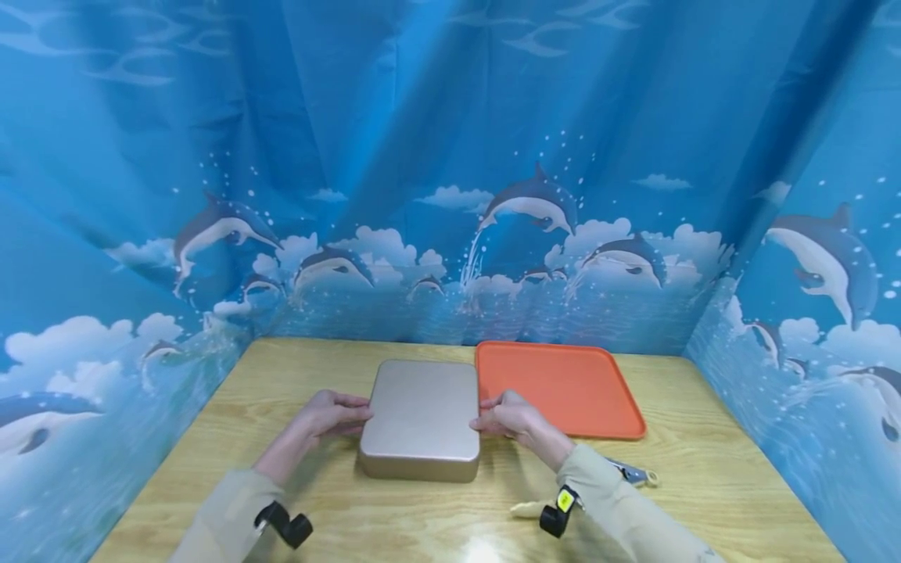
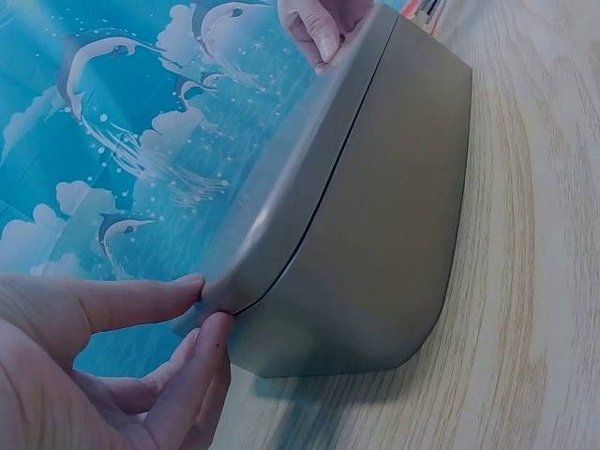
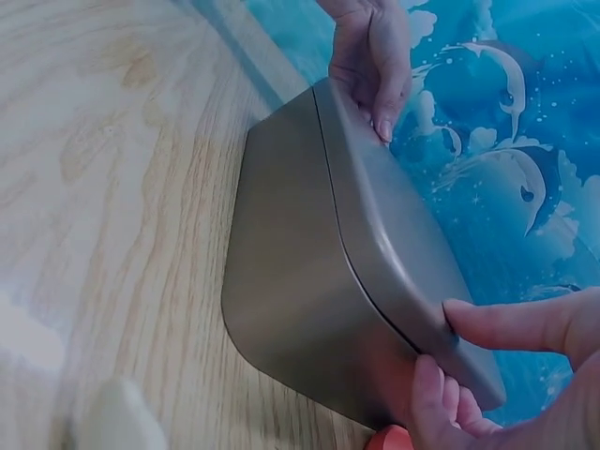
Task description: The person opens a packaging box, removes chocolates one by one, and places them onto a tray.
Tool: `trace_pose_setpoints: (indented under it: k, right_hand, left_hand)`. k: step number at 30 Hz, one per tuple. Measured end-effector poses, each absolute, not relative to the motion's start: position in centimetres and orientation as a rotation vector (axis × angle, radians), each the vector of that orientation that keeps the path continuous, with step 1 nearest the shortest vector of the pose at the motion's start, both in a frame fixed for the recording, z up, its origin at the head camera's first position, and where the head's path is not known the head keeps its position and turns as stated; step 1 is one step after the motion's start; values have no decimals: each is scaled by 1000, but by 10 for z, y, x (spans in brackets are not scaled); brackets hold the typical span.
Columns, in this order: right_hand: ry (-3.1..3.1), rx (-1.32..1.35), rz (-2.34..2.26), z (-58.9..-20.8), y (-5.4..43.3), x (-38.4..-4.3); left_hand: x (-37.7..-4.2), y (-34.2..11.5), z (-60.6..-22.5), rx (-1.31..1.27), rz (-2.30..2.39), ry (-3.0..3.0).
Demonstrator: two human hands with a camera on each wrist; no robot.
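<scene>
A champagne-coloured metal tin (image 1: 421, 469) stands on the wooden table, its rounded rectangular lid (image 1: 424, 408) on top. Along the tin's side in the left wrist view, a thin dark seam parts lid from body. My left hand (image 1: 336, 413) pinches the lid's left edge, thumb at the rim and fingertips just under it. On the opposite side, my right hand (image 1: 512, 416) holds the lid's right edge the same way. In the right wrist view the right thumb (image 3: 511, 323) presses the lid's rim, with curled fingers beneath. The tin's inside is hidden.
An orange tray (image 1: 556, 387) lies right behind the right hand, close to the tin. Under the right forearm, a tool with a grey-blue handle (image 1: 632, 474) shows in part, and a pale, slender object (image 1: 529, 510) lies nearer. A dolphin-print curtain (image 1: 394, 195) surrounds the table's back and sides.
</scene>
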State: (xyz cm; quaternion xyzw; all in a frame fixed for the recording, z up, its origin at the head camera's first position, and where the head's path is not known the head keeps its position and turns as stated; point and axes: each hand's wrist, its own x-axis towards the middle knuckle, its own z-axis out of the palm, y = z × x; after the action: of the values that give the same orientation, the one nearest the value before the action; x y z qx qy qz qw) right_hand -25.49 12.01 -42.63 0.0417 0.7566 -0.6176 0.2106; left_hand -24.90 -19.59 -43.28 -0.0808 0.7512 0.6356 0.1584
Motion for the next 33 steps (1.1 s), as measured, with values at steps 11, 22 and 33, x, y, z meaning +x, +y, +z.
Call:
trace_pose_setpoints:
  k: [11,22,33]
  right_hand:
    - [2034,137,-1687,-427,125,-261]
    - [2003,164,-1714,-428,128,-262]
    - [2032,141,-1689,-430,128,-260]
  left_hand:
    - [-251,-192,-436,-293,1820,2107]
    - [-252,-193,-436,-300,1811,2072]
    - [-250,-192,-437,-316,1826,2055]
